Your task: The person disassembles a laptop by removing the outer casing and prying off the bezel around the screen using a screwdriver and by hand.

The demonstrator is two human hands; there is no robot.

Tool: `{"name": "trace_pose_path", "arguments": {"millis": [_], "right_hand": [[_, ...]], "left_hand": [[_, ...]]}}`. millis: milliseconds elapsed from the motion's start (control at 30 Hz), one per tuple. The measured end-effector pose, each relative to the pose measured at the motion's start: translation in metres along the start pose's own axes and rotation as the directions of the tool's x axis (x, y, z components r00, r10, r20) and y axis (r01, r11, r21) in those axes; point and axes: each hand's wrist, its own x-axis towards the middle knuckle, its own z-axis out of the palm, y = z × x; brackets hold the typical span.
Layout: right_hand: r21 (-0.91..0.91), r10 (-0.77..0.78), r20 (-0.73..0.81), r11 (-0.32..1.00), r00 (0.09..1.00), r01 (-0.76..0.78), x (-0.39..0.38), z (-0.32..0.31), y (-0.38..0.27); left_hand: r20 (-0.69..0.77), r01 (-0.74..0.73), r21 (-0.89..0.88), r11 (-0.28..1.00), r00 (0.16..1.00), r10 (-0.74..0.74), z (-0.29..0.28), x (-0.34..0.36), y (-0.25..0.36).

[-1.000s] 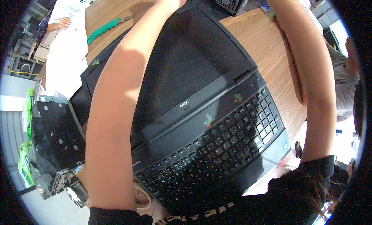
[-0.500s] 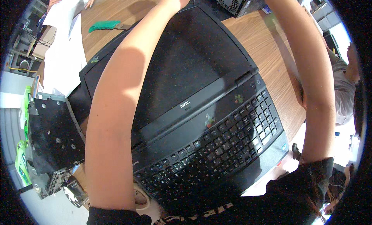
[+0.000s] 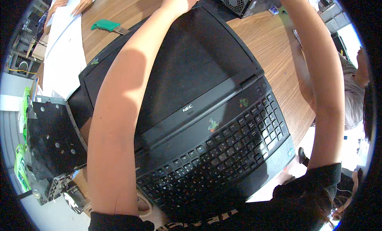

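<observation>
A black laptop (image 3: 191,107) lies opened out in front of me, its screen leaning back and its keyboard toward my body. My left forearm crosses the left part of the screen. My left hand (image 3: 182,2) is at the screen's far edge with its fingers curled closed; the top of the picture cuts it, and whatever it holds is hidden. My right arm (image 3: 324,80) stretches forward past the laptop's right side, and its hand is beyond the upper edge. A tool with a green handle (image 3: 105,25) and a metal blade lies left of the screen.
White paper (image 3: 63,68) lies at the left, with another person's hands (image 3: 82,2) on its far end. A black metal casing (image 3: 55,139) with screws stands left of the laptop. Beyond the screen is a computer case (image 3: 234,3) with a fan grille. A person in grey (image 3: 352,103) is at the right.
My left hand shows slightly more at the top edge, and my right arm has shifted a little right. The other person's hands have come closer together over the paper, which has moved.
</observation>
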Motion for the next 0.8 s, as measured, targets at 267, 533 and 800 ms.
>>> {"name": "trace_pose_path", "arguments": {"millis": [267, 533, 800], "right_hand": [[0.075, -0.224, -0.011, 0.972, 0.975, 0.224, 0.007, 0.005, 0.005], [-0.122, 0.047, 0.042, 0.992, 0.998, -0.042, 0.003, 0.005, 0.0], [0.0, -0.116, -0.204, 0.993, 0.972, 0.118, 0.001, 0.021, 0.007]], "left_hand": [[0.0, 0.036, 0.08, 0.996, 0.999, -0.036, -0.003, 0.0, 0.002], [-0.05, 0.095, 0.05, 0.994, 0.994, -0.092, 0.001, -0.002, 0.002], [-0.074, 0.103, 0.022, 0.994, 0.992, -0.101, -0.001, -0.006, 0.002]]}}
